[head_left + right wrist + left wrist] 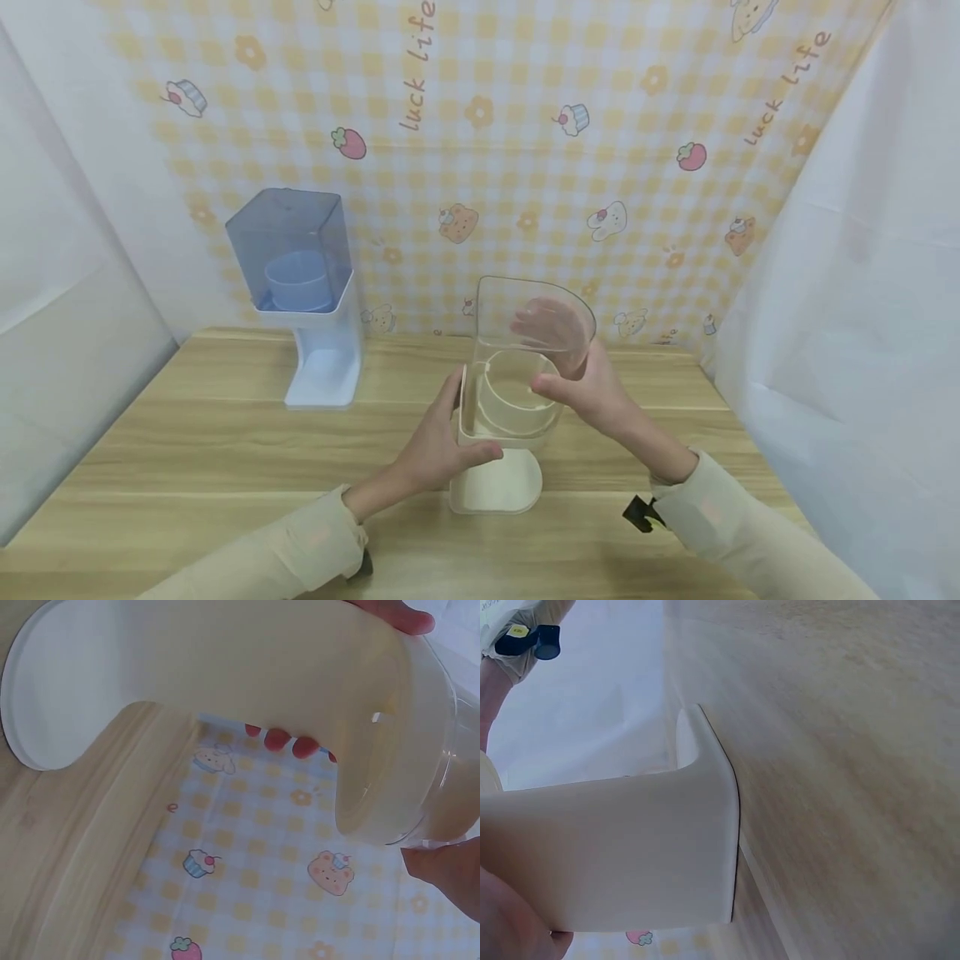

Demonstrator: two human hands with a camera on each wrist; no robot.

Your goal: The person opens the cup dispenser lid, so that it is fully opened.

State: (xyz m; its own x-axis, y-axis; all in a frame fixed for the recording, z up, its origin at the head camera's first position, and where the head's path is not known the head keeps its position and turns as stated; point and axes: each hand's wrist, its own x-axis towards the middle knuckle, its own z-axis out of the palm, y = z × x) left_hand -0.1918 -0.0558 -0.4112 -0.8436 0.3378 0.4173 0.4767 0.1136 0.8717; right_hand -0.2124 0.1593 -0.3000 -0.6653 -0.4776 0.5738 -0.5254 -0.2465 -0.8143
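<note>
A cream stand [497, 483] with a flat rounded foot is on the wooden table, its upper tray carrying a clear cover [497, 310]. Through the cover shows a round cream ring [517, 415]. My left hand [431, 450] grips the tray's left side, thumb across the front; its fingertips [277, 739] show behind the stand in the right wrist view. With the thumb on the near side and fingers behind, my right hand [600, 396] holds the clear cover on its right. In the left wrist view the stand's column [630, 847] fills much of the frame.
A similar white stand [324, 375] with a bluish see-through cover [288, 221] is at the back left of the wooden table [225, 500]. A checked yellow cloth [525, 175] hangs behind. White sheets [862, 292] close off both sides.
</note>
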